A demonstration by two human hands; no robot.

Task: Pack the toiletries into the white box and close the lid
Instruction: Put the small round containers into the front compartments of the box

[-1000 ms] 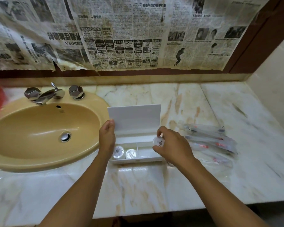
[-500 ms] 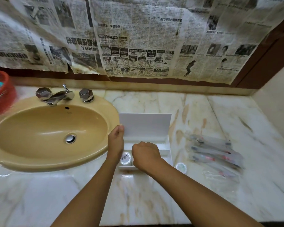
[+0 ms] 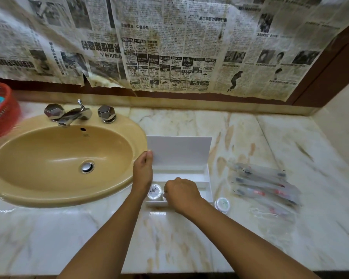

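**Both hands at the white box, lid up**

The white box (image 3: 189, 178) sat on the marble counter (image 3: 169, 238), just right of the tan sink (image 3: 65, 158), with its lid (image 3: 179, 152) standing upright at the back. The left hand (image 3: 142, 172) was reaching in from below, arm nearly straight, fingers curled round the lid's left edge and pinching it there. The right hand (image 3: 181, 193) came in at an angle from the lower right and hovered over the front compartments, knuckles up, fingers curled down into the box. Couldn't tell if it was holding anything, the back of the hand hid the fingertips.

One small round tub (image 3: 154, 191) with a printed label lay in the front-left compartment, right between the two hands. Another round tub (image 3: 222, 204) was out on the counter, just beside the box's front-right corner. A bunch of plastic-wrapped toothbrushes (image 3: 264, 184) lay in a loose pile further right, apart from the box.

Chrome faucet (image 3: 69, 115) behind the sink, red basket (image 3: 2, 115) at the far left, old newspaper (image 3: 169, 47) covering the wall.
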